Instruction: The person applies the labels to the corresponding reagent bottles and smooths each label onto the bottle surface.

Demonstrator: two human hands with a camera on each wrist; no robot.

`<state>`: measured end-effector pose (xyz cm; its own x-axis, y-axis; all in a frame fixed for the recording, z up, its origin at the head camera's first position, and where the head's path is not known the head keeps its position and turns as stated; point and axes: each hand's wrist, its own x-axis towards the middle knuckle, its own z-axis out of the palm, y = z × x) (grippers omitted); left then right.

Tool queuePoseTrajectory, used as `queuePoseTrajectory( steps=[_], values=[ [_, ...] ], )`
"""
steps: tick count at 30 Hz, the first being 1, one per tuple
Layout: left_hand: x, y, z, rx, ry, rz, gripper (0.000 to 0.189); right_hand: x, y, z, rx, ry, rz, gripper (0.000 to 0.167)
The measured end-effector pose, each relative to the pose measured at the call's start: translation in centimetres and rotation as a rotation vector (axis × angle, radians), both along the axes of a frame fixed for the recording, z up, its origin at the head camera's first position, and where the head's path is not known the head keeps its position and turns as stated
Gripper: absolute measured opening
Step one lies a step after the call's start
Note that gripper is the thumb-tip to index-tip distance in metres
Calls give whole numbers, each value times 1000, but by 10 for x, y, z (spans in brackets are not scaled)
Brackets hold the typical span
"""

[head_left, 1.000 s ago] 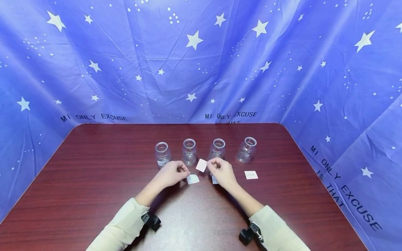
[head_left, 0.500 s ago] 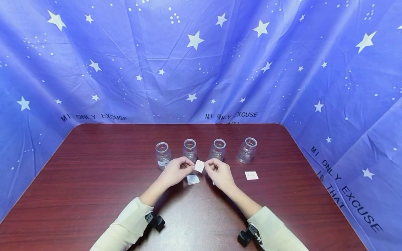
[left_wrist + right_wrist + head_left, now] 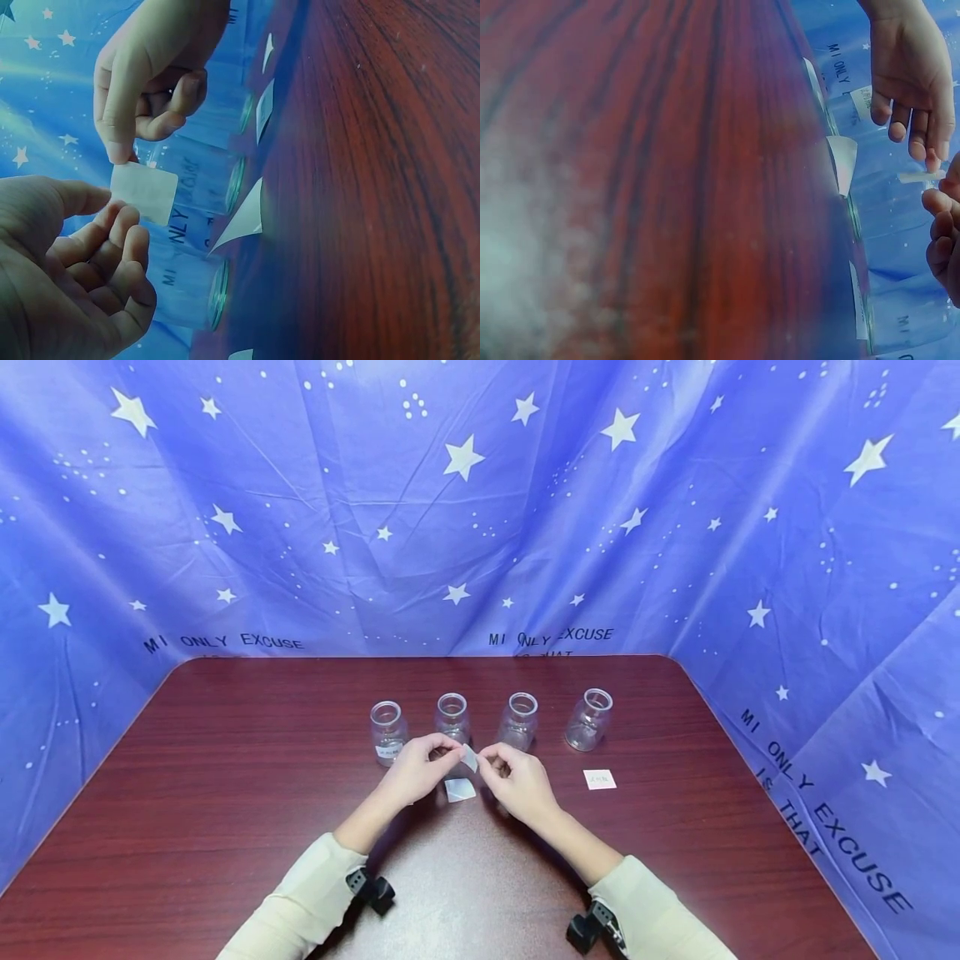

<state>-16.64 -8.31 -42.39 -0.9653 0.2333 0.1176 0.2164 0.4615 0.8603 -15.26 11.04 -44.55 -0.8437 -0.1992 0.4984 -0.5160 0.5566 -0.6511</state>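
Between my hands a small square sticker label (image 3: 469,758) is held up, tilted, above the table. My left hand (image 3: 420,768) pinches its near edge, while the thumb and fingertip of my right hand (image 3: 525,783) pinch a corner. In the left wrist view the sticker's plain pale side (image 3: 146,193) faces the camera; the right wrist view catches it nearly edge-on. Below it lies a curled paper square (image 3: 460,790). Behind the hands stand clear glass jars, the leftmost jar (image 3: 387,731) bearing a white label (image 3: 388,751) with writing.
Farther right in the row are a second jar (image 3: 453,717), a third jar (image 3: 521,720) and a fourth jar (image 3: 588,722). A label with writing (image 3: 600,779) lies before the fourth. Another paper label (image 3: 264,111) on the table shows in the left wrist view. A starry blue curtain (image 3: 465,527) surrounds the table.
My left hand has moved right from the curled paper and taken hold of the sticker. My right hand has shifted left, and the sticker has turned from facing the head camera to a steeper tilt.
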Motion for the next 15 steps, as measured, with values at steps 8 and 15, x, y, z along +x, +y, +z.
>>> queuePoseTrajectory(
  steps=[8, 15],
  values=[
    [-2, 3, 0, 10, -15, 22, 20, 1, 1, -2, 166, 240, 31, 6],
    [-1, 2, 0, 50, -23, 14, 18, 1, 1, -1, 248, 403, 59, 7]
  ],
)
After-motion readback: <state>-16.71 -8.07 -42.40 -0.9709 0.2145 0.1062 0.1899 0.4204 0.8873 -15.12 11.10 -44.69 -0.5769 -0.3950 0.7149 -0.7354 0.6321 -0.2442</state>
